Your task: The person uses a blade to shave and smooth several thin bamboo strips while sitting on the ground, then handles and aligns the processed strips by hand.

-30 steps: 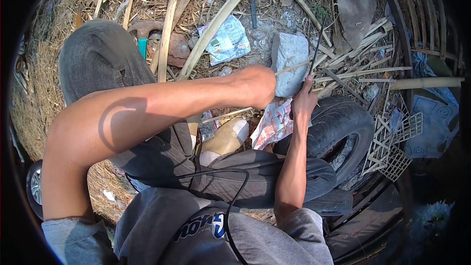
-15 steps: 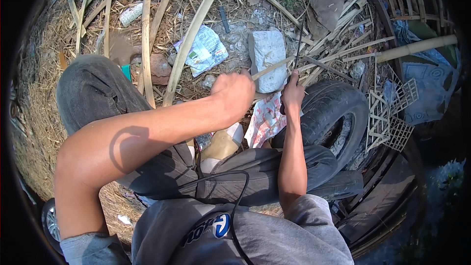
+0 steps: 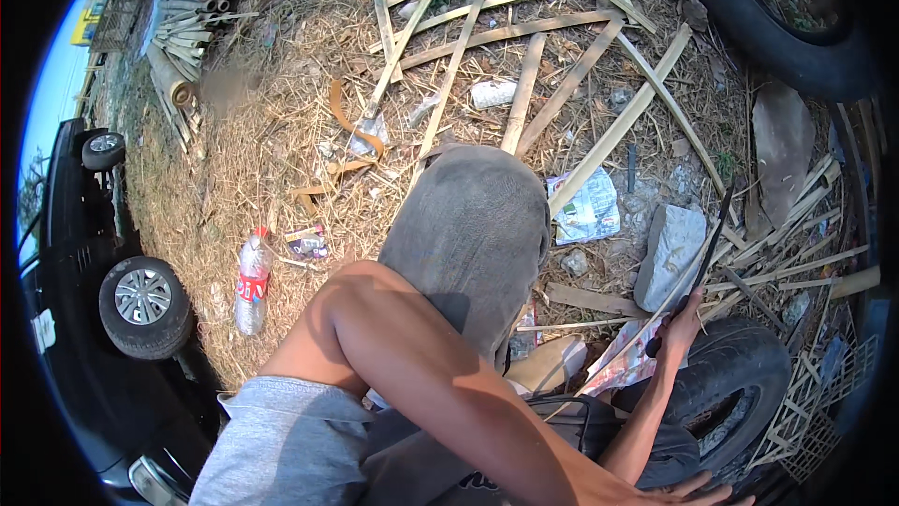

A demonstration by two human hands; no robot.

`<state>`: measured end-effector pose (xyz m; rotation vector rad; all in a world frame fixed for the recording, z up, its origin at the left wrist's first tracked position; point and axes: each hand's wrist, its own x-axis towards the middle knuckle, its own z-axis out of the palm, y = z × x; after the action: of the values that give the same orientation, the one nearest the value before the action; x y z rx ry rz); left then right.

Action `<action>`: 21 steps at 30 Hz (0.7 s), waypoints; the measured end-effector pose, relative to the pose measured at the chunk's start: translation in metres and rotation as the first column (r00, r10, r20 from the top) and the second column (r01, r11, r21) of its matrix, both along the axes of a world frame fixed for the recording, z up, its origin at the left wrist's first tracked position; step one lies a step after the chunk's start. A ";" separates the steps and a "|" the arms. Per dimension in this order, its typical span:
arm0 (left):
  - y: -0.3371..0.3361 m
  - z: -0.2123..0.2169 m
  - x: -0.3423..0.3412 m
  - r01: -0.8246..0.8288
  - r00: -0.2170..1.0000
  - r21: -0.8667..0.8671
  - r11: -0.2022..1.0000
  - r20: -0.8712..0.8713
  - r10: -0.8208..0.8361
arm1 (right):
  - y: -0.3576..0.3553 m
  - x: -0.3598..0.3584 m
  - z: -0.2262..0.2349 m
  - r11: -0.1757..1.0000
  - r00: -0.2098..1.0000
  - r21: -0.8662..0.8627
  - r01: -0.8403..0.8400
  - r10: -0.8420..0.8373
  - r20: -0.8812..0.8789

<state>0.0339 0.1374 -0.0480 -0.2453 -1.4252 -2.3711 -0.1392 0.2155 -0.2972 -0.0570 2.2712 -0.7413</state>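
Observation:
My right hand (image 3: 682, 323) is closed round the handle of a long, dark-bladed knife (image 3: 710, 253), whose blade points up and away. Beside that hand, a thin bamboo strip (image 3: 613, 356) runs slantwise from near my lap toward the blade. Low at the bottom edge, my left hand (image 3: 691, 491) has its fingers spread, with no object seen in it; part of it is cut off by the frame. A pale stone block (image 3: 672, 258) lies just beyond my right hand. Under the strip is a red-and-white printed sheet (image 3: 623, 363).
An old tyre (image 3: 740, 380) lies right of my legs, with another tyre (image 3: 721, 29) far right. Split bamboo strips (image 3: 796, 263) are piled beyond the knife; crossed slats (image 3: 487, 33) span the ground ahead. Leftward are a plastic bottle (image 3: 251, 286) and a black vehicle (image 3: 70, 356).
My view has swung left. My left hand has let go of the bamboo strip and moved down and right, its fingers now spread. My right hand still grips the knife.

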 end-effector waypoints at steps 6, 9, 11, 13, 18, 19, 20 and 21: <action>-0.005 0.008 -0.009 -0.100 0.995 -0.049 0.994 -0.013 0.099 | 0.000 -0.025 0.004 0.996 0.995 0.013 0.087 -0.087 0.044; -0.019 0.008 0.003 -0.085 0.996 -0.107 0.991 0.028 0.088 | -0.017 -0.010 0.006 0.996 0.999 -0.090 0.001 0.004 0.053; -0.030 0.011 -0.003 0.177 0.984 -0.131 0.975 0.013 -0.177 | -0.015 -0.018 0.016 0.995 0.992 -0.084 0.050 -0.039 0.123; -0.027 0.012 -0.002 0.176 0.978 -0.084 0.981 -0.098 -0.184 | -0.020 -0.010 0.022 0.996 0.993 -0.085 0.033 -0.023 0.117; -0.012 0.020 0.004 0.659 0.702 0.341 0.670 0.039 -0.711 | -0.017 -0.011 0.015 0.993 0.991 -0.094 0.072 -0.060 0.119; -0.015 0.025 0.005 0.682 0.635 0.418 0.600 0.070 -0.770 | -0.014 -0.012 0.014 0.993 0.990 -0.104 0.057 -0.044 0.131; -0.017 0.028 0.006 0.685 0.565 0.495 0.534 0.101 -0.819 | -0.011 -0.015 0.012 0.992 0.990 -0.119 0.044 -0.027 0.139; -0.009 0.029 0.007 0.704 0.544 0.495 0.510 0.087 -0.835 | -0.008 -0.016 0.010 0.995 0.994 -0.095 0.019 -0.008 0.113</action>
<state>0.0405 0.1280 -0.0190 -0.5065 -0.9641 -3.5584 -0.1552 0.2079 -0.2876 -0.0438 2.1304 -0.8405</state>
